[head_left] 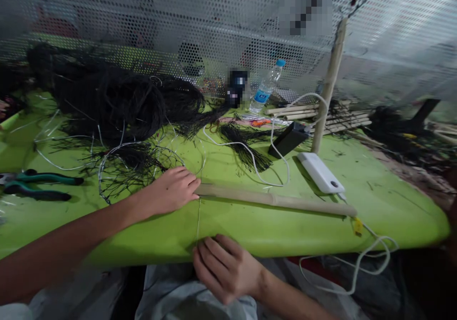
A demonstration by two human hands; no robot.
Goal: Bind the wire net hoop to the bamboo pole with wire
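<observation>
Right hand, fingers curled together, held thread taut below the stick, its left end clamped by left hand, long axis running rightward

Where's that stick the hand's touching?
In the head view, the bamboo stick lies right of the left hand on the green table, near the white device.
</observation>
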